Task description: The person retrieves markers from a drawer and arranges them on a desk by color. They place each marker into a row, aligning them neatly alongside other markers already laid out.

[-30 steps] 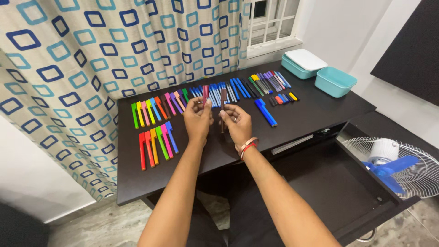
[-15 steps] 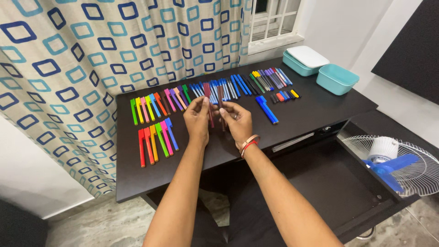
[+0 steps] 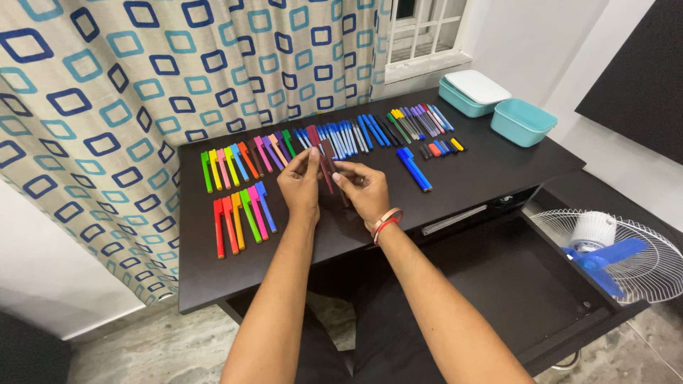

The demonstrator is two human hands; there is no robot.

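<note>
Two dark maroon pens (image 3: pixel 324 162) are held upright side by side above the black desk (image 3: pixel 455 181), pinched between the left hand (image 3: pixel 300 186) and the right hand (image 3: pixel 364 190). The left hand is closed narrowly on the left pen near its upper part, thumb and forefinger meeting on the barrel; the right hand is closed on the neighbouring pen lower down, its fingertips (image 3: pixel 341 178) pressed against the barrel from the right. The long axis of both pens runs away from the wrists, tilted slightly leftward at the top, so that the caps stand beyond the fingers and the lower ends are hidden behind the right palm. Both hands are equally near, the pens lying directly between them and touching or almost touching each other; which cannot be told. Just beyond the grip a row of blue pens (image 3: pixel 348 136) is laid on the desk, with a row of bright markers (image 3: pixel 242 160) to the left of the grip and a second short row of markers (image 3: pixel 240 217) beside the left wrist. Well off to the right stand two teal boxes (image 3: pixel 498 107), and below the right forearm a fan (image 3: pixel 612 252) is seen.
</note>
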